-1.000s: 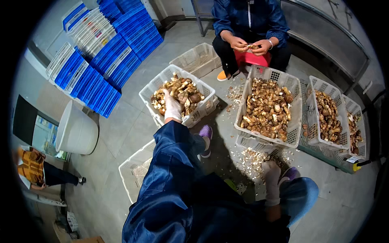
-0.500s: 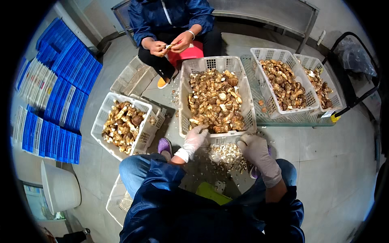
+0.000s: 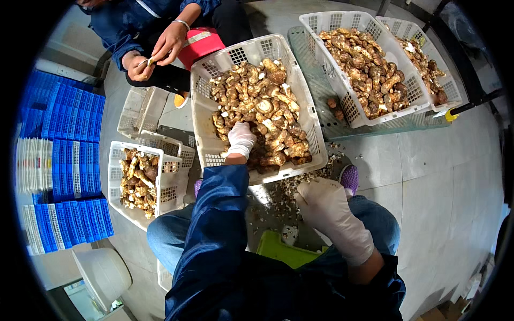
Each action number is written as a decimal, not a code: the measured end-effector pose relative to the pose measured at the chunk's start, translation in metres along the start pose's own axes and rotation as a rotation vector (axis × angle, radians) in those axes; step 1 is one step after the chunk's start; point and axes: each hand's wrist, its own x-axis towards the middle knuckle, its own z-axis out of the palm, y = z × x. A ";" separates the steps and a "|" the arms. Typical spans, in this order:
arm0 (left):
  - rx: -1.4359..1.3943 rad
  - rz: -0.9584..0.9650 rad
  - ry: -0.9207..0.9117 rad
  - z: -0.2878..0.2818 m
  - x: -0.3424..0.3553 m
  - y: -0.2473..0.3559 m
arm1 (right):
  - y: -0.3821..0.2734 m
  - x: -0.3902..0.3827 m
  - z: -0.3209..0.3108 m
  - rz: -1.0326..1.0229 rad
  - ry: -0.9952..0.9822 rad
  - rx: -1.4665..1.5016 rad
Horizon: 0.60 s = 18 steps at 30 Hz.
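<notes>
A large white plastic crate [image 3: 316, 140] full of brown mushrooms [image 3: 262, 105] with pale stems stands in front of me. My left hand [image 3: 242, 138], in a white glove, reaches over the crate's near rim and touches the mushrooms. Its fingertips are turned down among them and hidden, so I cannot see whether it grips one. My right hand [image 3: 327, 208], also gloved, hangs above my right knee, outside the crate. Its fingers are curled closed, and whatever is inside them is hidden. Pale trimmings [image 3: 281, 200] lie scattered on the floor between my feet.
Across from me a co-worker's hands [image 3: 155, 56] hold a small pale piece. A smaller mushroom crate [image 3: 113, 179] stands left, two more crates [image 3: 350, 104] on a pallet [image 3: 321, 115] at right. Blue crates [image 3: 75, 171] are stacked far left. A green stool [image 3: 286, 250] shows beneath me.
My left hand has moved from the crate's near rim into the mushrooms. The right hand has come away from the rim toward me. The whole view has shifted and turned.
</notes>
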 end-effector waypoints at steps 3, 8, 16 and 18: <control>-0.229 0.060 0.091 -0.004 -0.024 -0.016 | -0.001 0.002 0.000 -0.002 0.035 0.016; -0.939 0.054 0.097 -0.067 -0.142 -0.027 | 0.016 -0.003 0.012 0.013 0.380 0.095; -2.512 0.023 -0.516 -0.003 -0.265 -0.063 | -0.024 -0.019 0.060 0.162 0.281 0.432; -2.499 0.062 -0.644 0.010 -0.289 -0.064 | -0.046 -0.034 0.075 0.157 0.263 0.547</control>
